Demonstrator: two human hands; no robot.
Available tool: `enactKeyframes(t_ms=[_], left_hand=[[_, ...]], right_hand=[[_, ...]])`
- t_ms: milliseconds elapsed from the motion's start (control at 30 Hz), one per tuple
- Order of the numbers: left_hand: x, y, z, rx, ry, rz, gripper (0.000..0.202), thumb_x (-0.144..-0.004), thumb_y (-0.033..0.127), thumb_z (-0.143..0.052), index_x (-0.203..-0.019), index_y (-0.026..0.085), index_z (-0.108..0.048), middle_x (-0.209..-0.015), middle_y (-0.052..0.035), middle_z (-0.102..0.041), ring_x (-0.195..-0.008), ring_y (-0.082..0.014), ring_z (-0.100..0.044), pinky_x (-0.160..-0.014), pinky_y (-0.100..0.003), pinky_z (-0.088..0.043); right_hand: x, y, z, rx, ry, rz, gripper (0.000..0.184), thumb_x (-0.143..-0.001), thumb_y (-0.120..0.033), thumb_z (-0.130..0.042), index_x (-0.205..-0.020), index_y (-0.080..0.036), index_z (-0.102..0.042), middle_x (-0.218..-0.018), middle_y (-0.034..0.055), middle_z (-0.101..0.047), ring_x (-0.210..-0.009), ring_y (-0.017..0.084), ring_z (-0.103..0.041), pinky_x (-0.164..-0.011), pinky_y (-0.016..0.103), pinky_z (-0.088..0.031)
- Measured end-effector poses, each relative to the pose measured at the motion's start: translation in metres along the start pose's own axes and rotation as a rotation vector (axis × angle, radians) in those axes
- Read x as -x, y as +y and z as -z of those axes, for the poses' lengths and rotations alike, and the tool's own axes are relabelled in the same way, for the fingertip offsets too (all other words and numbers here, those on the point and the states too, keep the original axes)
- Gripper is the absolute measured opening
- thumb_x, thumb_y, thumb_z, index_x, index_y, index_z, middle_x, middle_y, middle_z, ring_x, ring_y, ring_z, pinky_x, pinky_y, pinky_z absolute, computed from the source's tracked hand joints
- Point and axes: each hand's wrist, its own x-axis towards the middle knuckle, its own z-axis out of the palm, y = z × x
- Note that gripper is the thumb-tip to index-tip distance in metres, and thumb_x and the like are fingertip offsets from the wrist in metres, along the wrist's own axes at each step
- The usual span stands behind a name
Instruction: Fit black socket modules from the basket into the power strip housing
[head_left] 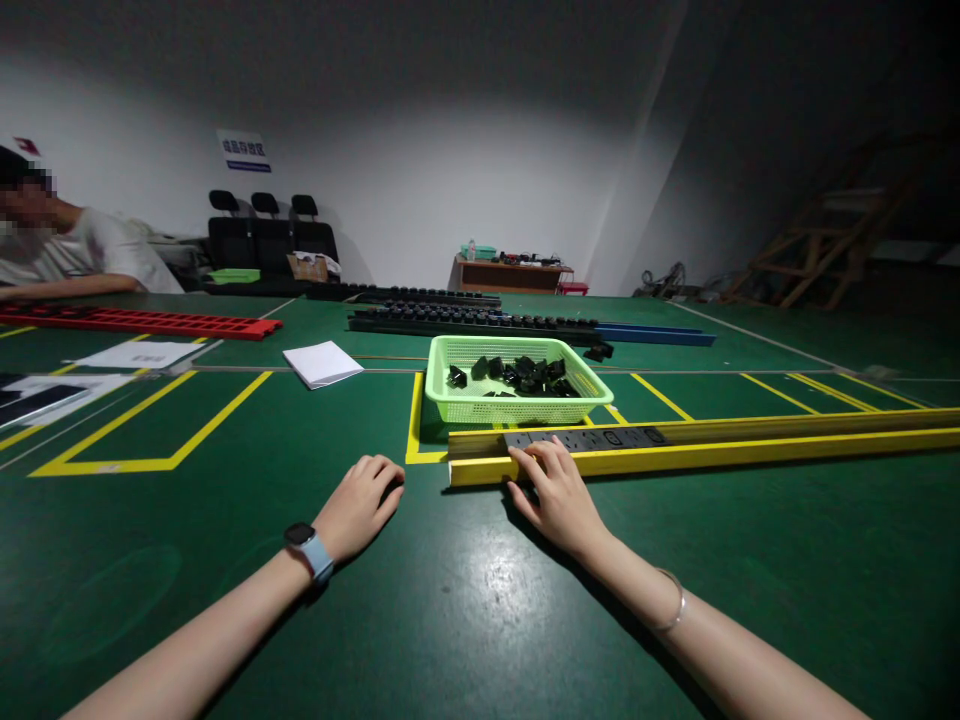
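My left hand (365, 508) rests on the green tabletop with its fingers loosely curved, the thumb apart and nothing held. A yellow channel rail (705, 450) lies lengthwise to the right, its left end in front of the basket. Inside its groove sits a flat dark grey strip (634, 437) with round and square marks on top. My right hand (555, 497) lies against the near wall of the rail. Its fingers are apart and reach over that wall at the strip's left part, with the thumb in front. Whether the fingertips touch the strip is hard to tell.
Behind the rail stands a light green basket (517, 408) of black plastic parts (529, 374). Farther back lie black-studded rails (480, 322) and a blue rail (656, 335). White paper (322, 364) and a red rack (142, 321) are leftward, near a seated person (97, 250).
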Motion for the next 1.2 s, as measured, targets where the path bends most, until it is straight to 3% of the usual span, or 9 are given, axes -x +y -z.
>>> enactKeyframes(t_ms=[267,367,467,600,667,733,867,1067,1200], left_hand=[[0.000,-0.001,-0.001,-0.002,-0.010,0.001,0.016,-0.094,0.029,-0.041,-0.098,0.021,-0.055,-0.099,-0.0048,-0.055,-0.094,-0.0216,-0.050,-0.084,-0.039,-0.044],[0.001,-0.001,-0.001,0.001,-0.011,0.001,0.016,-0.094,0.028,-0.041,-0.099,0.022,-0.055,-0.099,-0.0048,-0.055,-0.094,-0.0216,-0.050,-0.084,-0.040,-0.044],[0.000,-0.001,0.000,0.007,-0.005,0.004,0.015,-0.094,0.028,-0.041,-0.099,0.022,-0.055,-0.099,-0.0049,-0.055,-0.094,-0.0217,-0.050,-0.084,-0.039,-0.044],[0.000,0.000,0.001,-0.003,-0.013,0.007,0.015,-0.094,0.027,-0.042,-0.098,0.021,-0.055,-0.099,-0.0052,-0.055,-0.094,-0.0219,-0.049,-0.084,-0.039,-0.044],[0.000,0.000,0.001,-0.015,-0.011,0.009,0.015,-0.094,0.027,-0.042,-0.098,0.021,-0.055,-0.099,-0.0054,-0.055,-0.094,-0.0220,-0.049,-0.084,-0.040,-0.044],[0.000,0.000,0.002,-0.022,-0.010,0.011,0.015,-0.094,0.027,-0.042,-0.098,0.021,-0.055,-0.099,-0.0054,-0.055,-0.094,-0.0220,-0.049,-0.084,-0.040,-0.044],[0.001,0.000,0.002,-0.022,-0.011,0.011,0.015,-0.093,0.026,-0.042,-0.098,0.021,-0.055,-0.099,-0.0053,-0.055,-0.093,-0.0219,-0.049,-0.083,-0.039,-0.044],[0.000,0.001,0.002,-0.026,-0.011,0.012,0.013,-0.093,0.026,-0.043,-0.097,0.021,-0.055,-0.099,-0.0053,-0.055,-0.094,-0.0220,-0.049,-0.084,-0.039,-0.044],[0.000,0.002,0.003,-0.020,-0.007,0.018,0.014,-0.093,0.025,-0.043,-0.098,0.021,-0.055,-0.099,-0.0056,-0.056,-0.094,-0.0219,-0.050,-0.083,-0.039,-0.044]], right_hand=[[0.001,0.000,-0.001,0.000,0.013,-0.012,0.043,-0.087,-0.032,-0.054,-0.127,-0.018,-0.049,-0.111,0.0115,-0.053,-0.109,0.027,-0.048,-0.108,0.054,-0.033],[0.001,0.006,0.004,0.023,0.046,-0.009,0.033,-0.086,-0.034,-0.055,-0.116,-0.018,-0.056,-0.115,0.0123,-0.052,-0.113,0.028,-0.045,-0.106,0.052,-0.035],[-0.009,0.023,0.015,0.068,0.108,0.003,0.017,-0.087,-0.033,-0.054,-0.095,-0.019,-0.061,-0.114,0.0115,-0.053,-0.113,0.028,-0.045,-0.104,0.049,-0.035],[-0.049,0.069,0.031,0.189,0.188,-0.131,0.021,-0.089,-0.032,-0.050,-0.099,-0.018,-0.061,-0.110,0.0131,-0.055,-0.109,0.028,-0.047,-0.098,0.045,-0.038],[-0.077,0.098,0.033,0.272,0.059,-0.253,0.026,-0.090,-0.033,-0.046,-0.104,-0.016,-0.061,-0.108,0.0144,-0.057,-0.108,0.029,-0.048,-0.098,0.046,-0.036],[-0.104,0.126,0.028,0.300,-0.211,-0.408,0.030,-0.091,-0.031,-0.043,-0.109,-0.013,-0.060,-0.109,0.0169,-0.058,-0.107,0.030,-0.052,-0.093,0.046,-0.039],[-0.141,0.161,-0.002,0.204,-0.461,-0.384,0.019,-0.088,-0.022,-0.053,-0.102,-0.016,-0.064,-0.101,0.0103,-0.064,-0.093,0.020,-0.060,-0.083,0.031,-0.047],[-0.165,0.164,-0.059,0.145,-0.629,-0.375,0.033,-0.091,-0.036,-0.054,-0.118,-0.017,-0.054,-0.120,0.0082,-0.056,-0.100,0.020,-0.059,-0.085,0.041,-0.051],[-0.166,0.159,-0.076,0.135,-0.641,-0.403,0.032,-0.091,-0.035,-0.054,-0.118,-0.018,-0.055,-0.120,0.0082,-0.056,-0.101,0.019,-0.058,-0.085,0.040,-0.051]])
